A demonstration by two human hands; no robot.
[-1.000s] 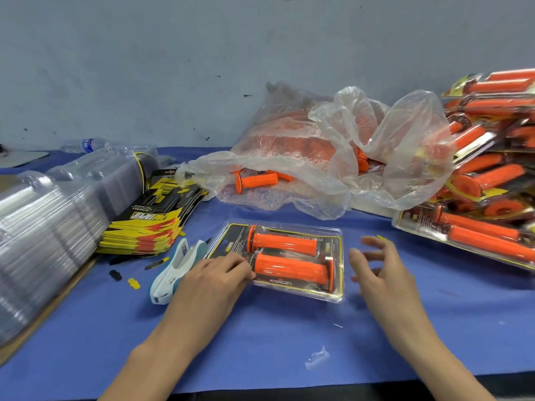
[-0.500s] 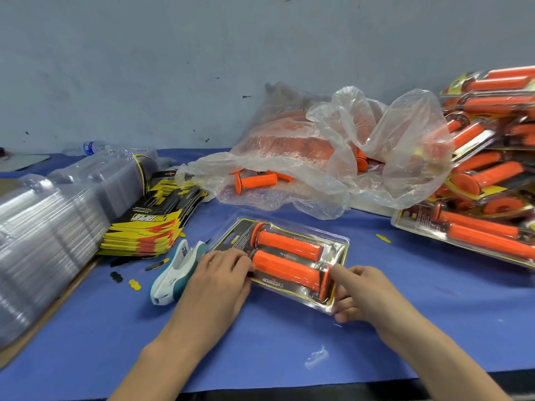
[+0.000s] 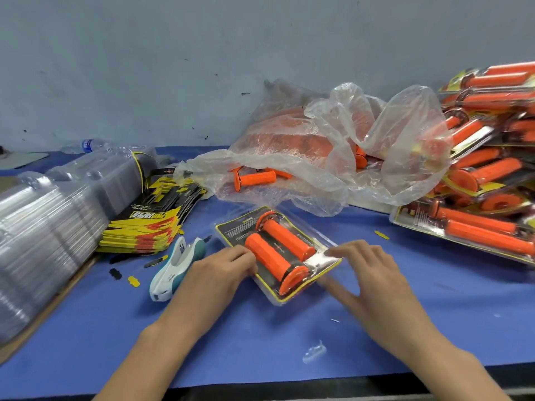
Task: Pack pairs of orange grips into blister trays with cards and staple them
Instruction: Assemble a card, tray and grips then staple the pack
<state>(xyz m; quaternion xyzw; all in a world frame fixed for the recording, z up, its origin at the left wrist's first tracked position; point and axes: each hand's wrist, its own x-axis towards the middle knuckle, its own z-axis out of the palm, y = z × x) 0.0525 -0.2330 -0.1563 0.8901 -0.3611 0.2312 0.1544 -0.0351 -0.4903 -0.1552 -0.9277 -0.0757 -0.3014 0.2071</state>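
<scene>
1. Head view: blister tray (image 3: 321, 262), two orange grips (image 3: 286, 241) inside, askew on table (image 3: 260, 342).
2. Left hand (image 3: 220, 273): fingers curled on its left edge; right hand (image 3: 367, 273): fingers straight, touching right corner.
3. Risk (no staple discernible): tray springs open, card (image 3: 233, 231) slips.

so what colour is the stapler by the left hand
The stapler is white and teal, clearest in the head view.
</scene>
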